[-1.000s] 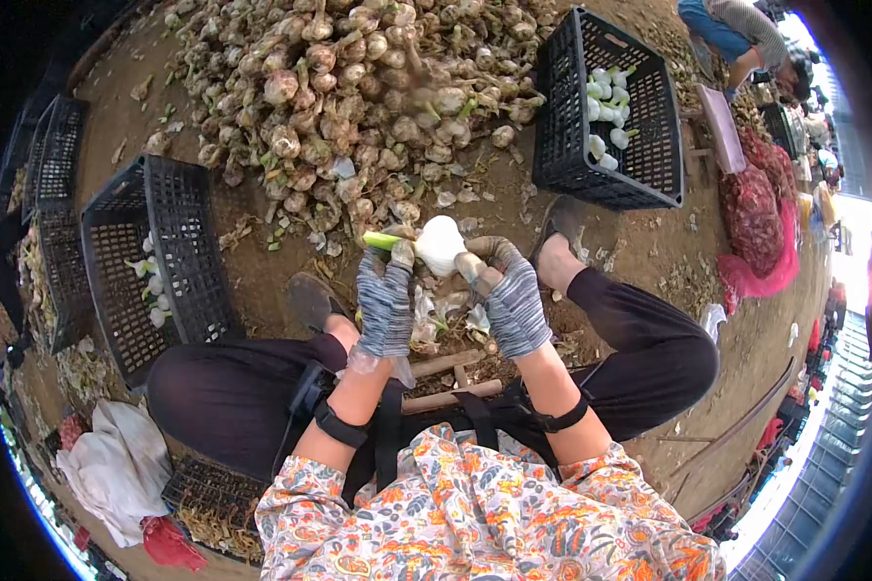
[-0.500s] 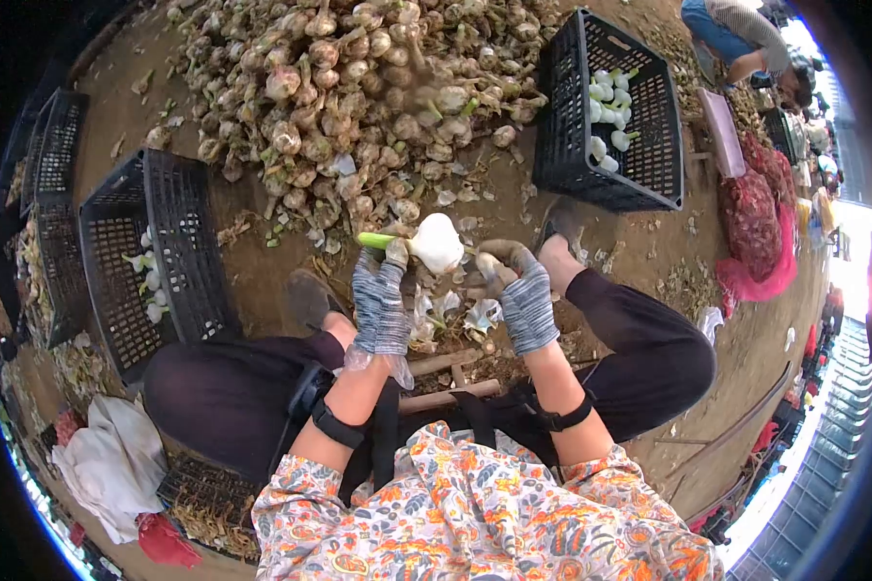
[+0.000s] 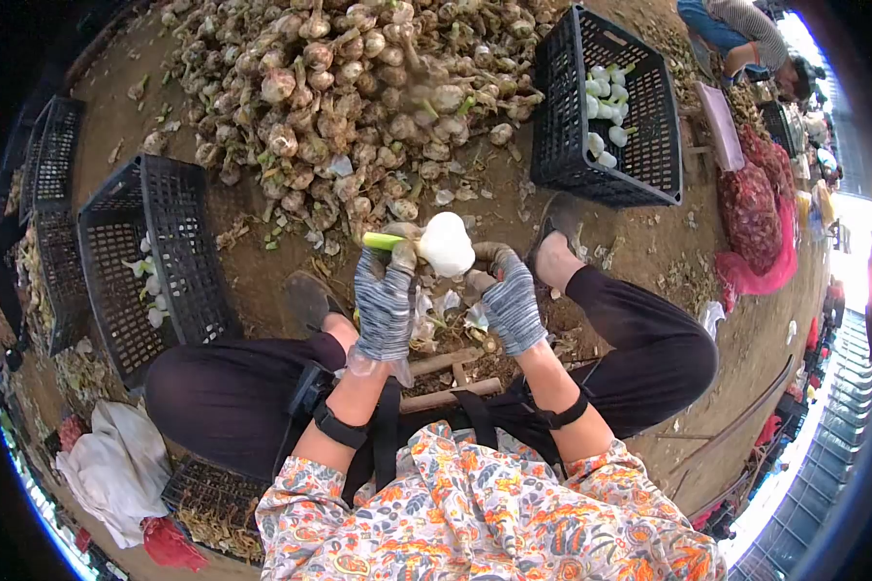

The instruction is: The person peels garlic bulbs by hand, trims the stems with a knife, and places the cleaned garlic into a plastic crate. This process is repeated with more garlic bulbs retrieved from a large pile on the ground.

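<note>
A peeled white garlic bulb (image 3: 447, 244) with a short green stem (image 3: 383, 240) is held up between my gloved hands, above the floor between my feet. My left hand (image 3: 388, 290) is closed round the stem side, so the stem pokes out to the left past the fingers. My right hand (image 3: 506, 295) has its fingers curled in against the right side of the bulb, touching it. Both hands wear grey knitted gloves with dirty fingertips. Loose garlic skins (image 3: 436, 315) lie below the hands.
A big heap of unpeeled garlic (image 3: 339, 116) lies ahead. Black crates with peeled bulbs stand to the left (image 3: 179, 257) and right (image 3: 567, 126). Filled red mesh sacks (image 3: 751, 218) lie far right. A person (image 3: 746, 39) bends over at the upper right.
The bulb has shifted slightly right and turned in my hands, with more of its white side facing up. My right hand has moved a little left and closer to the bulb.
</note>
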Demonstrator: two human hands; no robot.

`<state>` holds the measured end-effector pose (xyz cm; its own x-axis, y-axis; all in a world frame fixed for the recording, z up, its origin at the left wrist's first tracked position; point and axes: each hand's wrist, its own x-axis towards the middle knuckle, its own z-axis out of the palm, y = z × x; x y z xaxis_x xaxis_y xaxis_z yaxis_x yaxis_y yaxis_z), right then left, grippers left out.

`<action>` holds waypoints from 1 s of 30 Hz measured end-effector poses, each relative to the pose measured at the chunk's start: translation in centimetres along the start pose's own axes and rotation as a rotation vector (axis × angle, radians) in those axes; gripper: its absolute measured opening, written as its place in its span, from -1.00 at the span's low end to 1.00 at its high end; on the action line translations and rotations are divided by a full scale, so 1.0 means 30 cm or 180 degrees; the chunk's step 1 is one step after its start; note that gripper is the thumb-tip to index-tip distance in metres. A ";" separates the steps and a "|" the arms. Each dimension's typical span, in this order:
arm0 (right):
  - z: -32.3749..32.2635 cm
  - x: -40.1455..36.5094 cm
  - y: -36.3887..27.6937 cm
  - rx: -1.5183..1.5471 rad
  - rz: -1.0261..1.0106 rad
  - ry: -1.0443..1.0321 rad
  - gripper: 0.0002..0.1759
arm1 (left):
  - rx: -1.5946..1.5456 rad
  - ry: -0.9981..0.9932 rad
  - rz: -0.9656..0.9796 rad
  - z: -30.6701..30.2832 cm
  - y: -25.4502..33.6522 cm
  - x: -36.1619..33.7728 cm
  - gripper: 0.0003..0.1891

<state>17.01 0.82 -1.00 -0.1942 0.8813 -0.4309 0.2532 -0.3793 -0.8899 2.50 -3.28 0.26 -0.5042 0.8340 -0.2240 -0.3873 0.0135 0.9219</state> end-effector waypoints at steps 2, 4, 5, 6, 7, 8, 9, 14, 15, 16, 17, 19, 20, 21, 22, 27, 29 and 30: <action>-0.027 0.019 0.040 -0.0005 0.0227 0.0104 -0.77 | -0.1603 0.0001 -0.0849 -0.010 0.014 0.008 -0.83; -0.032 0.015 -0.001 0.0165 0.0429 0.0189 -0.79 | -0.1451 0.0255 -0.1089 -0.031 -0.005 0.016 -0.84; -0.028 0.004 -0.024 0.0164 0.0433 0.0173 -0.79 | -0.1275 0.0492 -0.1342 -0.040 -0.014 0.016 -0.85; -0.010 -0.014 -0.083 0.0270 0.0169 0.0092 -0.78 | -0.1275 0.0467 -0.1210 -0.037 -0.019 0.011 -0.85; -0.002 -0.027 -0.120 0.0376 -0.0096 0.0023 -0.78 | -0.1268 0.0457 -0.1217 -0.038 -0.028 0.011 -0.85; -0.004 -0.024 -0.131 0.0346 -0.0163 -0.0138 -0.73 | -0.1190 0.0473 -0.1178 -0.038 -0.039 0.012 -0.84; -0.006 -0.015 -0.124 0.0346 -0.0167 -0.0128 -0.73 | -0.1116 0.0493 -0.1134 -0.031 -0.033 0.014 -0.82; 0.015 0.018 -0.097 0.0073 -0.0286 -0.0186 -0.60 | -0.0178 0.0437 -0.0775 -0.014 -0.022 0.010 -0.79; 0.009 0.025 -0.083 0.0151 0.0294 -0.0175 -0.61 | 0.0097 0.0340 -0.0696 -0.015 -0.020 0.012 -0.79; 0.001 0.029 -0.074 0.0170 -0.0249 -0.0429 -0.65 | 0.0254 0.0223 -0.0645 -0.019 -0.011 0.011 -0.79; -0.013 0.024 -0.069 0.0170 -0.0241 -0.0430 -0.65 | 0.0256 0.0226 -0.0652 -0.024 -0.002 0.015 -0.79; -0.023 0.004 -0.126 0.0699 0.0477 -0.0625 -0.69 | 0.0512 0.0086 -0.0697 -0.027 0.019 0.030 -0.79; -0.029 0.002 -0.120 0.0630 0.0438 -0.0631 -0.71 | 0.0518 0.0091 -0.0756 -0.019 0.031 0.032 -0.79; -0.037 0.002 -0.118 0.0627 0.0441 -0.0627 -0.71 | 0.0515 0.0089 -0.0761 -0.012 0.026 0.033 -0.79; -0.045 0.001 -0.116 0.0184 0.0113 -0.0618 -0.69 | 0.0447 0.0050 -0.0445 -0.007 0.019 0.032 -0.79; -0.028 0.020 -0.060 0.0081 -0.0496 -0.0547 -0.66 | 0.0786 -0.0249 -0.0198 -0.029 -0.002 0.041 -0.77; -0.038 0.023 -0.057 -0.0071 -0.0029 -0.0678 -0.65 | 0.0903 -0.0438 -0.0299 -0.038 0.000 0.046 -0.75; -0.024 -0.004 -0.129 0.0445 0.0268 -0.0740 -0.65 | 0.0858 -0.0496 -0.0229 -0.040 0.007 0.046 -0.74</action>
<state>16.73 2.39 2.61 -0.3941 0.7629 -0.5125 0.1476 -0.4979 -0.8546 0.80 -2.77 -0.23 -0.3505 0.8998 -0.2599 -0.1888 0.2039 0.9606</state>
